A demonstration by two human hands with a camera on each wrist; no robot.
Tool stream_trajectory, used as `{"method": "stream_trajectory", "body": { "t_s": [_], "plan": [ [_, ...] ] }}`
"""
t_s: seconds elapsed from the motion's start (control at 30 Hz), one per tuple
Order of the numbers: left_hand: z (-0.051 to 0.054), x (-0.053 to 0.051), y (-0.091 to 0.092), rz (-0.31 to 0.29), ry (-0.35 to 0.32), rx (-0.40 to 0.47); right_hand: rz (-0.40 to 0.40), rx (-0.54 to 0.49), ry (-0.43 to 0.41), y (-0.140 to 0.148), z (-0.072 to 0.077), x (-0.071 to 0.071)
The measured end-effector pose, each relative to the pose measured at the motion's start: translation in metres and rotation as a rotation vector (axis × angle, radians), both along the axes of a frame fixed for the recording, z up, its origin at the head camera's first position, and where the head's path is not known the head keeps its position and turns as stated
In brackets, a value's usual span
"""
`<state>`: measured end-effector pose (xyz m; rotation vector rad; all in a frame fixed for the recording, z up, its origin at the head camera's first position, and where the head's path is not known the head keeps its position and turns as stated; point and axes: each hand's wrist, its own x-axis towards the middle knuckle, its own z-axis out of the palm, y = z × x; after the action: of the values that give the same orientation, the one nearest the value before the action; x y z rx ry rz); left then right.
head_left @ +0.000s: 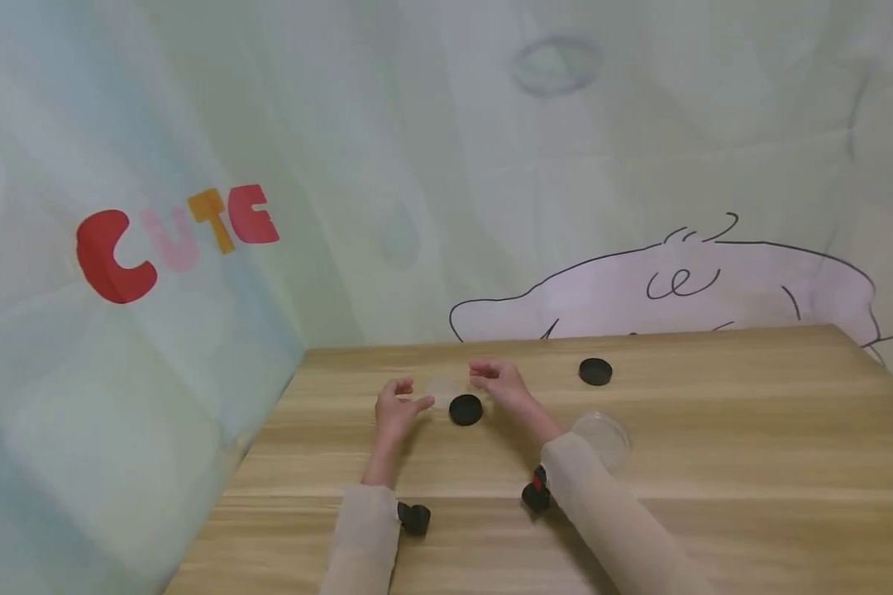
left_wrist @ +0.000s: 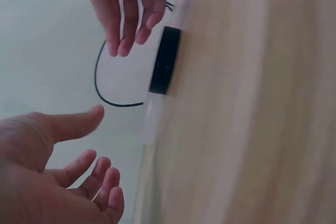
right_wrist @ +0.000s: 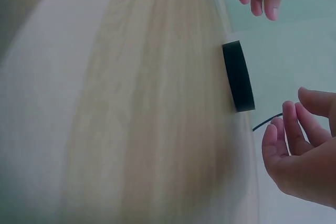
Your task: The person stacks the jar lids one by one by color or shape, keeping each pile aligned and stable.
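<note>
My left hand point(head_left: 398, 407) hovers over the table at the left of a black round lid-like piece point(head_left: 465, 410), fingers loosely bent and holding nothing. On the other side of that piece is my right hand point(head_left: 504, 386), its fingers lightly curved with nothing between them. A faint translucent round piece point(head_left: 441, 388) lies just behind the black one, near the left thumb. From the left wrist view, the black piece point(left_wrist: 166, 60) shows its low side wall, apart from both hands. The right wrist view shows the right hand point(right_wrist: 307, 153) with thumb and fingers close together.
A second black round piece point(head_left: 595, 372) lies farther right on the wooden table point(head_left: 737, 430). Beside the right sleeve point(head_left: 603, 504) is a clear round dish point(head_left: 606, 440), partly covered by the forearm. A printed curtain point(head_left: 387, 165) hangs behind the table's back edge.
</note>
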<state>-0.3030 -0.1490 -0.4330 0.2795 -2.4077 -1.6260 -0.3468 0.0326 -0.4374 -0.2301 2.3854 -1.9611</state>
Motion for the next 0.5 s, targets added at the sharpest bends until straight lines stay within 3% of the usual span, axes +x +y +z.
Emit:
{"method": "stream_trajectory", "body": {
  "t_s": [0.17, 0.33, 0.43, 0.5],
  "plan": [
    [-0.013, -0.006, 0.009, 0.029, -0.026, 0.063, 0.039, 0.028, 0.002, -0.003, -0.017, -0.011],
    [-0.022, -0.011, 0.013, 0.049, -0.043, 0.081, 0.089, 0.042, 0.037, -0.008, -0.056, -0.043],
    [-0.025, -0.01, 0.014, 0.058, -0.036, 0.062, 0.06, 0.03, 0.032, -0.012, -0.059, -0.044],
    [-0.025, -0.01, 0.013, 0.054, -0.024, 0.065, 0.03, 0.021, 0.015, -0.015, -0.053, -0.04]
  ]
}}
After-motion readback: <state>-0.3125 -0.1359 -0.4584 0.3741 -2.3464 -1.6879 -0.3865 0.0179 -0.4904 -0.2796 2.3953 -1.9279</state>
